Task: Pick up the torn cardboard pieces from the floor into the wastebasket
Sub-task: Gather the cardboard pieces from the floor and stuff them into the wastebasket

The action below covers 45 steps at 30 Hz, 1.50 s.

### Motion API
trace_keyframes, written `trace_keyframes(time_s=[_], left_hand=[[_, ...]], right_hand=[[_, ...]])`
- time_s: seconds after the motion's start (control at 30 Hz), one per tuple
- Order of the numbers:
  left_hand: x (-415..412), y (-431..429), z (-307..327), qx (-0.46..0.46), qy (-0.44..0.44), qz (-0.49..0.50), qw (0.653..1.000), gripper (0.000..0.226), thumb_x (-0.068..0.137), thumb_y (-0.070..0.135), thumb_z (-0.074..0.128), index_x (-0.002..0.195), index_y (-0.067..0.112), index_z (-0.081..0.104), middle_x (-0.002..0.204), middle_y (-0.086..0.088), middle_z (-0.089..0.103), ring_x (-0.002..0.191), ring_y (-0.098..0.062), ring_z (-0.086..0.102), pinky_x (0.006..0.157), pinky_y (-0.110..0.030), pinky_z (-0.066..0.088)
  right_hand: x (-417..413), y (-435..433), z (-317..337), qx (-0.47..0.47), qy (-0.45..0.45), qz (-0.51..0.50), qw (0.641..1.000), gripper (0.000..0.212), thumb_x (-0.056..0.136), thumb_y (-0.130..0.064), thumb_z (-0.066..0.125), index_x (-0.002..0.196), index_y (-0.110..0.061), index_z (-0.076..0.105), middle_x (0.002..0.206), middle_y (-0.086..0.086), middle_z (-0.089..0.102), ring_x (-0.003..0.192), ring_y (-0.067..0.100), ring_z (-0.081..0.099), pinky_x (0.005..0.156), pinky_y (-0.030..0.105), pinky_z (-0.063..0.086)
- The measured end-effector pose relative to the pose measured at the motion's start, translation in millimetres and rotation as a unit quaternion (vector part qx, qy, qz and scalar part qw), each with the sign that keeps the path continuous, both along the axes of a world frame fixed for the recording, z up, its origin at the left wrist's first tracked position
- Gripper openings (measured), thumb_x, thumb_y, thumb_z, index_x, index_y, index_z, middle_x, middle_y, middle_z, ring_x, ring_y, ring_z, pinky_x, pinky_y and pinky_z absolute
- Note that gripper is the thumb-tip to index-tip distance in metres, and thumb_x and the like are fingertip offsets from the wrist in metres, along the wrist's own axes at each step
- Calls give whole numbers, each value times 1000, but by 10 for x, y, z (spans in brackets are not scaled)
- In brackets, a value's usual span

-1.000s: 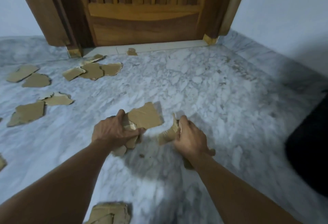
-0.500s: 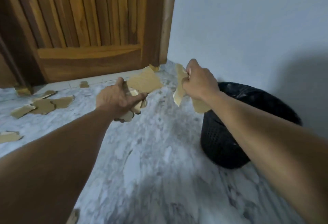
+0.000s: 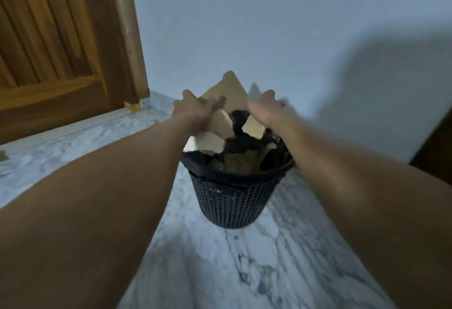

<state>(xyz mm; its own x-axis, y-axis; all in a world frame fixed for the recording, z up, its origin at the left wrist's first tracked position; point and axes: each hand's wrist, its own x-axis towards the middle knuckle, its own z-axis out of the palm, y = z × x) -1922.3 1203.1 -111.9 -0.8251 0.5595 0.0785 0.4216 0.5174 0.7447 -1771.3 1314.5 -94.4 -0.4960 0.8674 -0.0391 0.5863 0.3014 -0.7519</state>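
As we look from the near edge outward, both of our bare forearms run from 7 and 5 o'clock up toward the centre, converging over the black mesh wastebasket [image 3: 232, 201], which stands on the marble floor [image 3: 220, 272] against the pale wall [image 3: 269, 27].

Our left hand [image 3: 195, 110] hangs just above the basket's far-left rim, fingers spread and loosening, with torn cardboard pieces [image 3: 220, 122] directly beneath it at 6 o'clock from the palm, seemingly slipping out. A larger triangular piece [image 3: 228, 91] stands up between the two hands, its long axis roughly upright, point toward 12 o'clock.

Our right hand [image 3: 267, 110] is blurred; it looks open, with a pale piece [image 3: 254, 126] just under it, though we cannot tell whether it touches. More cardboard already lies inside the basket.

We judge the drop turns on everything lying straight above the opening; the left hand is nearer the tall piece. At 10 o'clock stands the wooden door [image 3: 61, 51].
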Motion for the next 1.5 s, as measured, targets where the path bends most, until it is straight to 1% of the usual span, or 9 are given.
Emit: trace_keyframes(time_s=[0.17, 0.23, 0.33, 0.43, 0.57, 1.0, 1.2, 1.37, 1.5], left_hand=[[-31, -29, -178, -14, 81, 22, 996, 49, 97, 41, 58, 135, 11, 53, 125, -19, 63, 116, -39, 58, 96, -43, 51], [-84, -196, -235, -64, 88, 34, 993, 51, 93, 31, 60, 140, 17, 49, 126, -19, 61, 117, -40, 58, 96, -50, 53], [-127, -413, -392, -70, -57, 1, 996, 37, 97, 10, 53, 133, 13, 52, 126, -23, 58, 109, -46, 61, 87, -56, 58], [-137, -539, -519, 15, -149, -5, 989, 31, 94, -4, 44, 119, 8, 59, 116, -27, 62, 97, -50, 65, 83, -61, 59], [-232, -784, -513, 48, -145, 26, 988, 33, 92, -3, 45, 118, 6, 64, 112, -28, 65, 97, -50, 65, 87, -63, 57], [-1079, -2696, -248, 183, -194, 183, 946, 62, 100, -2, 50, 150, 34, 43, 122, -15, 66, 86, -38, 70, 59, -52, 62], [-1404, -3587, -385, 224, -184, 275, 916, 52, 100, -2, 48, 140, 32, 51, 110, -12, 67, 83, -34, 71, 51, -40, 61], [-1548, -3951, -588, 210, -194, 300, 910, 43, 101, -3, 44, 125, 31, 55, 113, -17, 68, 78, -34, 73, 67, -54, 63], [-1595, -4012, -599, 172, -204, 286, 920, 37, 103, 8, 47, 133, 28, 50, 118, -15, 67, 95, -38, 72, 72, -61, 61]], right_hand=[[299, 350, -83, 68, 47, -6, 997, 62, 89, -31, 57, 146, -11, 41, 145, 6, 50, 100, 21, 56, 70, 30, 40], [485, 440, -193, 89, 20, -30, 995, 67, 86, -27, 55, 150, -18, 36, 147, 8, 45, 108, 23, 57, 77, 32, 44], [724, 461, -439, 26, -92, -40, 995, 67, 93, -25, 53, 153, -13, 27, 147, 16, 43, 120, 35, 53, 88, 36, 45], [778, 343, -650, -98, -64, -14, 993, 30, 100, -10, 40, 123, 3, 54, 107, 22, 66, 76, 31, 65, 59, 38, 55], [542, 154, -643, -167, 62, -21, 984, 37, 97, 0, 36, 129, -7, 52, 106, 22, 70, 87, 37, 73, 67, 56, 62], [-1320, -1148, -497, -179, 177, 172, 952, 26, 100, -9, 47, 120, -24, 58, 102, 14, 74, 78, 32, 75, 62, 53, 62], [-2215, -1847, -691, -213, 150, 220, 940, 33, 103, -6, 40, 122, -23, 60, 101, 12, 72, 71, 27, 73, 52, 42, 60], [-2634, -2190, -832, -236, 129, 236, 934, 36, 103, -11, 40, 135, -23, 53, 111, 14, 68, 81, 33, 70, 55, 49, 61], [-2666, -2335, -795, -175, 80, 221, 956, 40, 103, -25, 46, 141, -13, 47, 118, 15, 63, 89, 34, 65, 77, 50, 61]])
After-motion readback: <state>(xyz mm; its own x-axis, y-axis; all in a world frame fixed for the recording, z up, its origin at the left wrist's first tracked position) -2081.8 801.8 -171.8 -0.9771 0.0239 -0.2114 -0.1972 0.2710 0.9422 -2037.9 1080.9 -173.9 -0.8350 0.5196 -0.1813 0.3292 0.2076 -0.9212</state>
